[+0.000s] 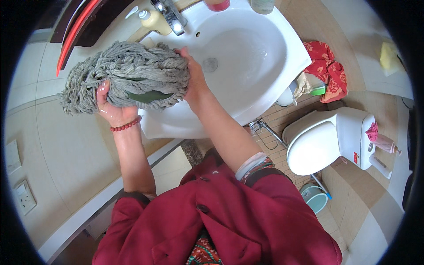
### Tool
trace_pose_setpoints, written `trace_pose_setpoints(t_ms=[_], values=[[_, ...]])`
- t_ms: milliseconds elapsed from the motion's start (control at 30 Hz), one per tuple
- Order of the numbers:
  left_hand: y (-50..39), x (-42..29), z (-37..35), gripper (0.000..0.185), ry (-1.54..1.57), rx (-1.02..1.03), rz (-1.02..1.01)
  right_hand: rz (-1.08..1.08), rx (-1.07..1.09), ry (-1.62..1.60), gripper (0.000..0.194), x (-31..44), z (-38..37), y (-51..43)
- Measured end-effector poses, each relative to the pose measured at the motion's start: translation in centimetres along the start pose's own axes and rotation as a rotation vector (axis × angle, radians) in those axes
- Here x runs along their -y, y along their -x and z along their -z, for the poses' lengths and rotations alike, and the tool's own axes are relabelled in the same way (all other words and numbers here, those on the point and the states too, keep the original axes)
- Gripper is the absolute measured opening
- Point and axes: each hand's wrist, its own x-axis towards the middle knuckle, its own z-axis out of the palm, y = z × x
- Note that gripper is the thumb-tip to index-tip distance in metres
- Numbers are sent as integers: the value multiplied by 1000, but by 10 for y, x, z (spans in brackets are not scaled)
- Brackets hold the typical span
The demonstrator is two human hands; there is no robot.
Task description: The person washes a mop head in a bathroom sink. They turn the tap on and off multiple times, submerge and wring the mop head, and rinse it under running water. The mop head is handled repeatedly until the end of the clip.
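Note:
Both hands hold up a grey string mop head over the left side of a white washbasin. My left hand, wet and wearing a red bead bracelet, grips its lower left part, thumb over the strands. At the mop head's right end is my right hand, its fingers largely hidden behind the strands. A dark green patch shows between the strands. Behind the mop head are a chrome tap and a pale yellow pump bottle.
A pink-red container and a translucent one stand on the basin's back rim. Right of it hang red patterned cloths. Farther right are a white toilet and a green bucket. A red-edged object juts out upper left.

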Motion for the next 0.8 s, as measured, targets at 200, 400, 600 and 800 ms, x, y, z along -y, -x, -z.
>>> trace_pose_setpoints(t_ms=[200, 400, 600, 800], values=[[3, -2, 19, 60, -83, -27, -2, -165, -149, -46, 40, -23, 12, -13], [10, -8, 42, 62, -47, 53, 70, -173, -6, -39, 39, -50, 40, -26], [9, -12, 66, 66, -96, 6, 4, -84, 118, 1424, 59, 21, 81, -60], [10, -24, 87, 63, 6, 25, 65, -85, -209, 2446, 29, 80, 129, -88]])
